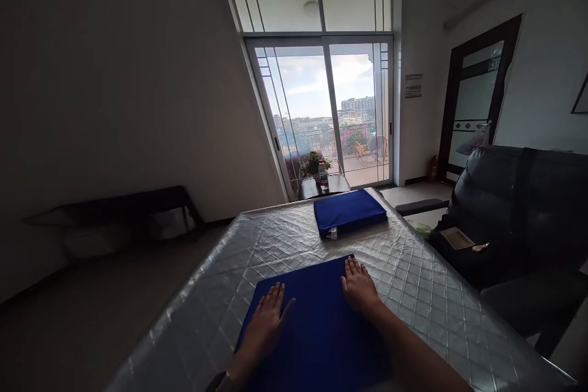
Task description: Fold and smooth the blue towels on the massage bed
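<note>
A flat blue piece of cloth (316, 331) lies on the table's silver quilted cover (229, 269), right in front of me. My left hand (266, 321) rests on its left part, palm down, with the thumb held apart from the fingers. Near the far right corner, my right hand (359, 285) lies flat on the same cloth, fingers stretched forward. Beyond it sits a second blue cloth (351, 211), folded into a thick rectangle with a small white tag at its near edge. The near end of the cloth in front of me runs into shadow.
A black armchair (487, 214) stands at the right, with a brown flat item (457, 237) on it. Past the table's far edge, a small dark table (337, 185) bears a plant (315, 162) and a bottle (323, 177). A dark low bench-like shape (128, 211) lines the left wall.
</note>
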A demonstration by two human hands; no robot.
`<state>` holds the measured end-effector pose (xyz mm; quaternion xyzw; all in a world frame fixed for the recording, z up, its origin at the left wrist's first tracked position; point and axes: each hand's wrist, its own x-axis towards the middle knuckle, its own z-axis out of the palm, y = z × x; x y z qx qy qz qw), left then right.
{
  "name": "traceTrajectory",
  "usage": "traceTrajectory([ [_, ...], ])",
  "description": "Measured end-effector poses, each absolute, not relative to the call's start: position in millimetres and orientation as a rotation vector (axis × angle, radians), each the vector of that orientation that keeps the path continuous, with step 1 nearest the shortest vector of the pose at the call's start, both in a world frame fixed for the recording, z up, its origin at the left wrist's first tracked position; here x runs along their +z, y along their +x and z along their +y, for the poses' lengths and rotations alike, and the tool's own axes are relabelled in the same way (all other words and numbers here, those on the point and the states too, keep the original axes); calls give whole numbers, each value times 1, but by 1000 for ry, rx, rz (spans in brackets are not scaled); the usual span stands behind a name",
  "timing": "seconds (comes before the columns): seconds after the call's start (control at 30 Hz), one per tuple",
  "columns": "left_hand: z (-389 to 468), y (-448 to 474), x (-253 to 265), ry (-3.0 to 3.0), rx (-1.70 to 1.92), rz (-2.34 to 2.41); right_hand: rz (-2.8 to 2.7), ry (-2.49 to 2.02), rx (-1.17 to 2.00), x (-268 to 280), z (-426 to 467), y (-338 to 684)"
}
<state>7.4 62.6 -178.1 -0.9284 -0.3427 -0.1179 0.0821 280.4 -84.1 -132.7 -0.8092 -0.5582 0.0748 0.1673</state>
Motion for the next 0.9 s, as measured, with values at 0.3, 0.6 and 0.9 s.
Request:
traceTrajectory([
  [0.3, 52, -11, -159, -2771, -330, -1214, -1634, -2383, 134, -123, -87, 278],
  [0.6, 55, -12, -168, -2781, -341, -1160, -1667, -2401, 155, -121, -125, 255],
  [0.9, 35, 12, -155, -2813, -458, -1221, -1615, -2424, 161, -124, -135, 246],
])
